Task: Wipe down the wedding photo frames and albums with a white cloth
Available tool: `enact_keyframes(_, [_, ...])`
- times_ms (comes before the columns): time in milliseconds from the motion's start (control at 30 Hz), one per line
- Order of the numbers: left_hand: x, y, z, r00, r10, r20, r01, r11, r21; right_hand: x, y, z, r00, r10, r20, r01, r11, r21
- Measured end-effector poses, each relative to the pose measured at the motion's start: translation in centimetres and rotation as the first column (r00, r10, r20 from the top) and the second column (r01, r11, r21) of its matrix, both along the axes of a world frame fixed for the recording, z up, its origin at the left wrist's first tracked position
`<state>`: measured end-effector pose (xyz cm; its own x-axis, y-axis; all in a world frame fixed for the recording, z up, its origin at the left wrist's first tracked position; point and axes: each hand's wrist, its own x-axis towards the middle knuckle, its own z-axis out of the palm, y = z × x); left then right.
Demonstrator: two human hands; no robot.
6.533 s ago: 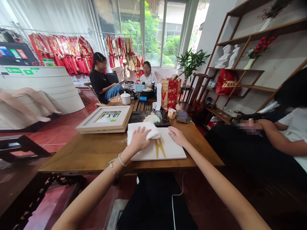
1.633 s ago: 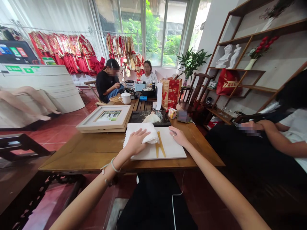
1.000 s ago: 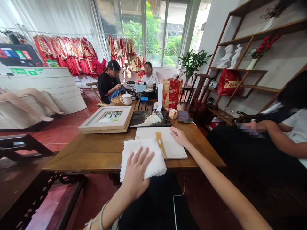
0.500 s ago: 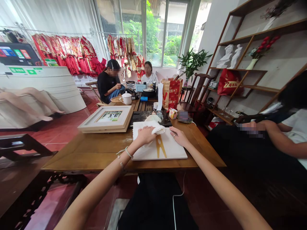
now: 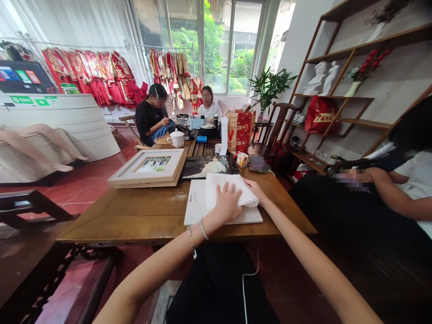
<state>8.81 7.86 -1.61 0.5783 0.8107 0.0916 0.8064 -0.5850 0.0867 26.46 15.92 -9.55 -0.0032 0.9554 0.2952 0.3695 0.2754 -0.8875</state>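
A white board (image 5: 197, 204) lies at the near edge of the counter (image 5: 135, 216). The left hand (image 5: 227, 204) presses flat, fingers apart, on a white cloth (image 5: 236, 186) lying on the board. The right hand (image 5: 256, 190) rests at the cloth's right edge, and I cannot tell how its fingers are set.

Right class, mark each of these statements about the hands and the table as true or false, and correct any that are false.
1. The left hand lies flat on the white cloth. True.
2. The cloth lies on bare wood. False: it lies on the white board, which rests on the wooden table.
3. The framed picture lies flat, behind and to the left of the board. True.
4. The right hand grips the teapot. False: the right hand rests at the cloth's right edge, and the white teapot stands far off at the back.
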Motion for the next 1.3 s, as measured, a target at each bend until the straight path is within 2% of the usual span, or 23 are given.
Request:
enact_keyframes(233, [0.3,-7.6,-0.3,0.995,-0.094,0.016,0.095,0.995,-0.040,-0.2,-0.5,0.2,0.999,0.014,-0.053,-0.012,0.999,0.044])
enact_keyframes(333, [-0.1,-9.3,-0.1,0.994,-0.107,-0.015,0.106,0.992,-0.066,-0.4,-0.4,0.0,1.000,-0.009,0.000,0.009,0.999,0.042])
enact_keyframes(400, [-0.2,-9.3,0.4,0.995,-0.090,-0.036,0.087,0.993,-0.074,-0.6,-0.5,0.0,1.000,-0.027,0.013,0.026,0.999,0.042])
enact_keyframes(500, [0.1,-7.8,1.2,0.997,-0.036,-0.065,0.033,0.998,-0.047,-0.6,-0.7,0.3,0.999,-0.008,-0.032,0.008,1.000,0.021])
enact_keyframes(667, [0.4,-2.7,1.6,0.991,0.101,-0.087,-0.100,0.995,0.022,-0.6,-0.8,0.5,0.995,0.030,-0.099,-0.027,0.999,0.025])
enact_keyframes(800, [0.0,0.3,1.0,0.991,0.116,-0.071,-0.113,0.992,0.052,-0.3,-0.2,-0.3,0.998,0.026,-0.059,-0.023,0.998,0.057])
enact_keyframes(900, [-0.3,-0.3,0.3,0.996,0.077,-0.056,-0.072,0.995,0.075,-0.1,0.0,-0.7,1.000,0.008,-0.016,-0.007,0.999,0.045])
enact_keyframes(1033, [-0.8,-4.3,-0.4,0.999,-0.030,-0.034,0.033,0.997,0.074,-0.2,-0.3,-0.4,0.999,0.014,0.041,-0.017,0.998,0.068])
enact_keyframes(1133, [-1.7,-7.0,-0.3,0.995,-0.094,-0.030,0.095,0.995,0.037,-0.4,-0.7,0.0,0.993,-0.015,0.119,0.001,0.994,0.114])
enact_keyframes(1200, [-2.3,-7.4,0.0,0.996,-0.087,-0.033,0.087,0.996,0.015,-0.6,-1.0,0.2,0.985,-0.030,0.170,0.010,0.993,0.118])
enact_keyframes(1300, [-2.9,-5.8,0.5,0.998,-0.026,-0.049,0.027,1.000,0.013,-0.8,-1.1,0.3,0.976,-0.030,0.214,0.004,0.992,0.124])
